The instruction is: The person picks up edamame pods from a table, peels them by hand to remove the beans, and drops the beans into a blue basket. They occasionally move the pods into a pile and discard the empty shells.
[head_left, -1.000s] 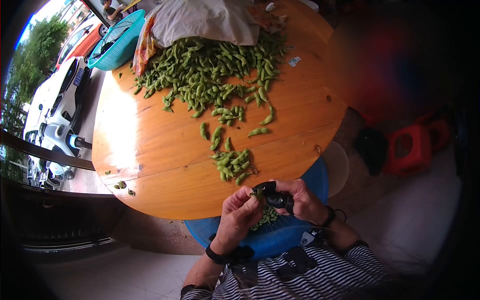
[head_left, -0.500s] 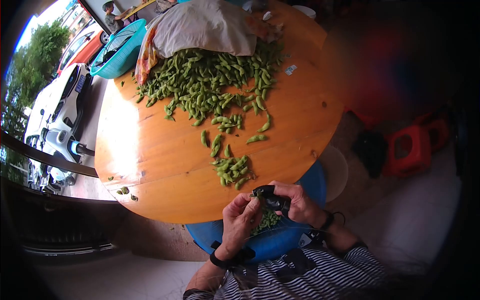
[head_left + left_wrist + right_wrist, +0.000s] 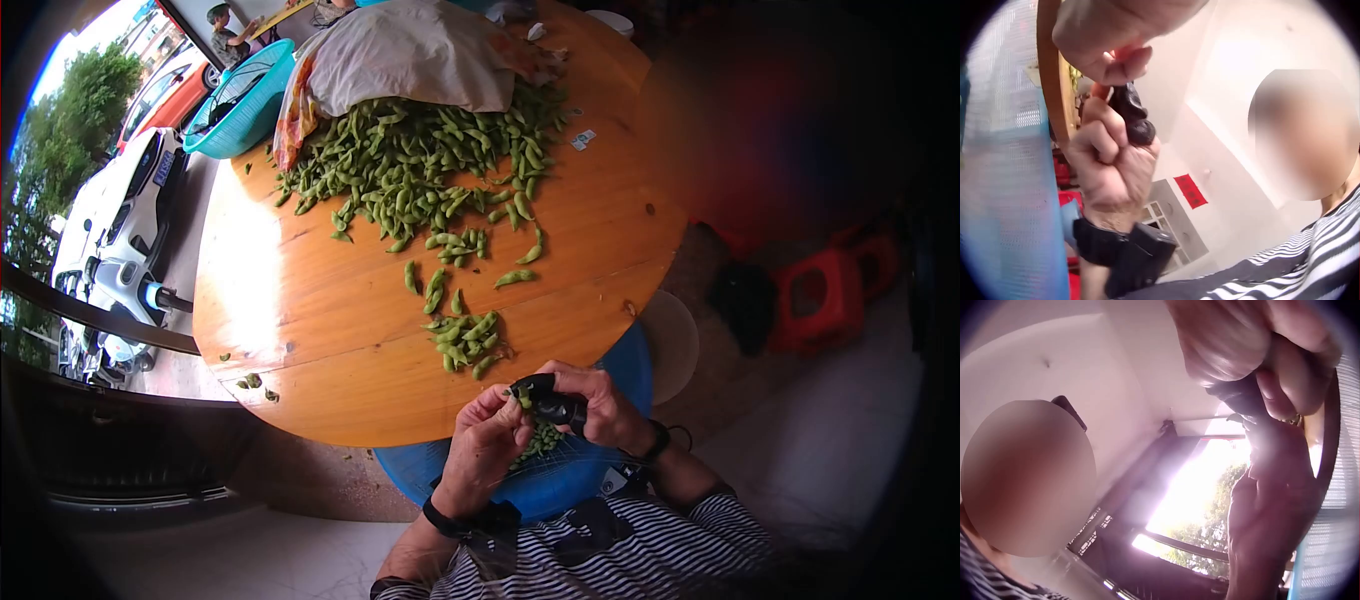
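At the table's near edge, my left hand (image 3: pixel 485 440) pinches a green soybean pod (image 3: pixel 525 400) between thumb and fingertips. Facing it, my right hand (image 3: pixel 605 410) wears black coverings on its thumb and forefinger, which close on the same pod. In the left wrist view, the curled right hand (image 3: pixel 1110 150) shows its black-covered digits meeting the left fingertips; the pod is hidden there. Below both hands, shelled green beans (image 3: pixel 542 442) lie in a blue mesh basket (image 3: pixel 420 480). A small group of pods (image 3: pixel 463 342) lies on the wooden table (image 3: pixel 380 405) just ahead.
A large heap of pods (image 3: pixel 430 150) covers the table's far part, partly under a pale cloth sack (image 3: pixel 400 55). A turquoise basket (image 3: pixel 235 120) stands at the far left edge. To the right are a red stool (image 3: pixel 820 300) and a pale round container (image 3: pixel 668 345).
The head view has tilted slightly, so the table sits lower in the frame. Both hands stay together at the pod, and more of its green shows between the fingers.
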Motion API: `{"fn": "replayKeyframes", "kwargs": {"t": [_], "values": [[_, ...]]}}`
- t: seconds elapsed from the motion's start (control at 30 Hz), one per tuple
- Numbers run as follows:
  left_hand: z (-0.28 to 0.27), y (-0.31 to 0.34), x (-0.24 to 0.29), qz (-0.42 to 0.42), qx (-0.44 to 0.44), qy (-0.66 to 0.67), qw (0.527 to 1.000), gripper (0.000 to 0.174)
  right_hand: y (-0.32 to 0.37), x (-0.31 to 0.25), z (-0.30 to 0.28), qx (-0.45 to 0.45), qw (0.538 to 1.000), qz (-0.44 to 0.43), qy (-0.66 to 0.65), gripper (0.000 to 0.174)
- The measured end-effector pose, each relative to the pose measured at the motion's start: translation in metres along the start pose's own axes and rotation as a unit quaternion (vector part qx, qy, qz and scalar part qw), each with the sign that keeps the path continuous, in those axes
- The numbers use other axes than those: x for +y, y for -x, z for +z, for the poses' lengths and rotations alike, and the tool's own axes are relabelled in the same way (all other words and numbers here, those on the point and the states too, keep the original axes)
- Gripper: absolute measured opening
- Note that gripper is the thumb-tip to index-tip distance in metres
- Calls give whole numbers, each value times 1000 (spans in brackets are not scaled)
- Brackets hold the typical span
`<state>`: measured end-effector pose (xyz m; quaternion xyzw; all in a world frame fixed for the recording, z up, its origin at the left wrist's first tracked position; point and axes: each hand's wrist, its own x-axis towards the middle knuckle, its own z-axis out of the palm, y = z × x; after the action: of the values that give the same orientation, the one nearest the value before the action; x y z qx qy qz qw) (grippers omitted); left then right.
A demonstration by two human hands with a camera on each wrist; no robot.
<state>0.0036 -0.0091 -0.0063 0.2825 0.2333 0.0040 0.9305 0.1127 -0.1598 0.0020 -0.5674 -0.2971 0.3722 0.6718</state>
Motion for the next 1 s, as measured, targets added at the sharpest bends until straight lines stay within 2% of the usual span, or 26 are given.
{"fn": "replayKeyframes", "kwargs": {"t": [0.03,0.07,0.1,0.13,0.2,0.23,0.3,0.33,0.4,0.43,0.5,0.53,0.6,0.7,0.73,0.77,0.8,0.83,0.9,1.0], "values": [[1,1,1,-1,0,1,1000,5,1,-1,0,1,1000,25,-5,59],[2,2,3,16,-1,-56,998,5,2,-1,-1,2,1000,26,-4,59],[4,3,3,34,-2,-113,993,6,3,0,-2,6,998,-26,62,58],[6,3,2,32,-4,-113,993,6,3,0,-3,9,989,-77,128,58],[10,5,0,103,29,-241,965,10,8,-3,1,11,985,-68,156,56],[6,4,-1,103,29,-241,965,10,10,-7,3,12,981,-59,185,55],[-3,1,-6,174,39,-392,902,15,10,-11,7,21,980,-63,190,53],[-3,1,-5,174,40,-391,903,15,10,-12,8,30,977,-71,198,52],[-1,1,-3,299,47,-578,758,20,9,-10,9,35,975,-77,204,51],[-1,1,-4,299,50,-577,758,20,8,-7,9,46,975,-86,201,50],[-1,-1,-6,343,44,-613,710,22,7,-2,8,53,974,-95,197,48],[0,-1,-4,343,46,-613,710,22,7,0,8,60,975,-93,194,46],[3,0,-1,351,25,-664,660,23,8,1,6,65,975,-90,191,44],[-1,-2,5,339,-8,-657,673,20,12,5,0,59,976,-61,200,42],[-1,-1,8,339,-6,-656,674,20,14,7,-3,50,986,-27,158,42],[0,0,11,211,-8,-594,776,17,15,9,-5,41,992,8,117,42],[1,1,14,77,-10,-515,854,15,13,7,-5,39,992,9,119,42],[2,0,14,77,-9,-513,855,15,12,3,-6,35,987,-20,153,44],[4,-2,15,22,-40,-327,944,14,10,-1,-4,30,981,-48,186,46],[2,-4,18,4,-72,-252,965,13,11,-6,6,48,969,-68,233,46]]}}
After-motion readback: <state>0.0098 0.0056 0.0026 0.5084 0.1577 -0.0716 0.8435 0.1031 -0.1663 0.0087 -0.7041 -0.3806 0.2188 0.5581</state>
